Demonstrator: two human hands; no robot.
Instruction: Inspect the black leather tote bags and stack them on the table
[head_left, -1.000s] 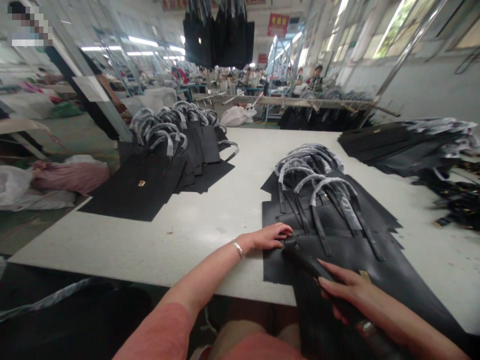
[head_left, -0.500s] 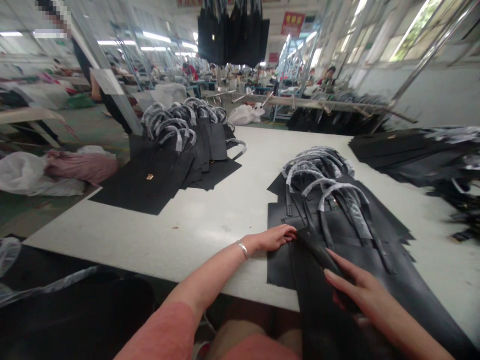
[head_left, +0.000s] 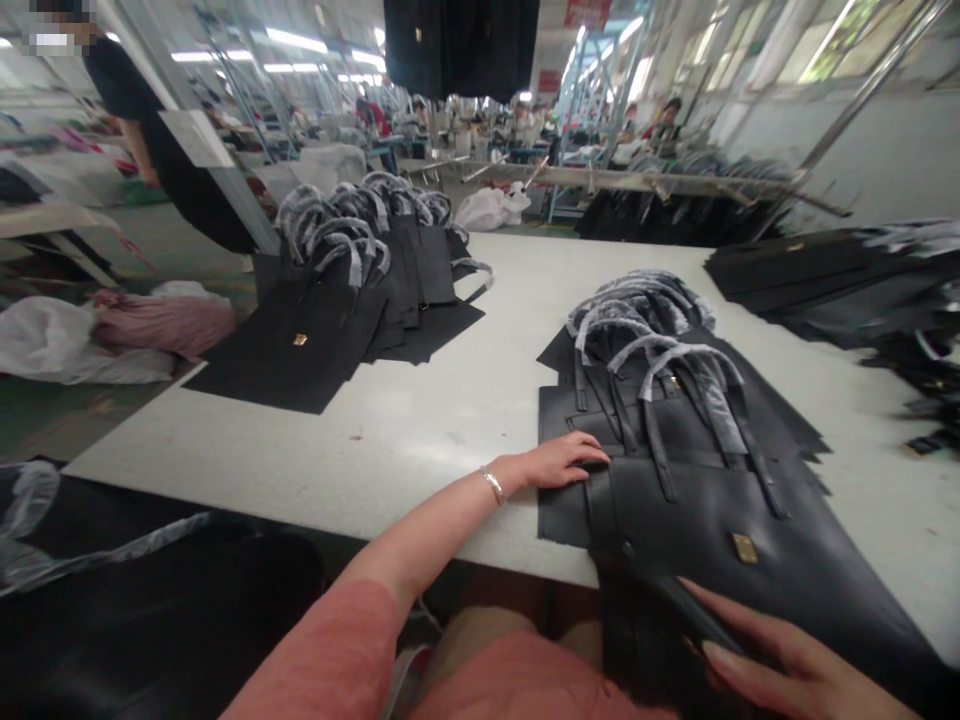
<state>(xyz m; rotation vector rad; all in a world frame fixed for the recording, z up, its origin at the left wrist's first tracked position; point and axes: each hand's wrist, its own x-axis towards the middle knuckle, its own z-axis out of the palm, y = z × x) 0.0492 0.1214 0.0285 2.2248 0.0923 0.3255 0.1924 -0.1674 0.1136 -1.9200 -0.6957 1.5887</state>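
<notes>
My left hand lies with its fingers stretched out on the left edge of a black handbag panel with a gold clasp. At the lower right, my right hand is closed on a long black piece between thumb and fingers; it is blurred, and its exact kind cannot be made out. Below, dark material hangs past the table's front edge. Under and behind my left hand lies a fanned stack of black panels with wrapped handles, covered in clear plastic.
On the white table, another pile of black bag panels lies at the left, and more panels at the right. Black bags hang overhead. A metal post rises at the left, with a person in dark clothes beyond it.
My right hand has moved down and right with the black piece, away from my left hand. The gold clasp on the top panel now shows. My left fingers have straightened.
</notes>
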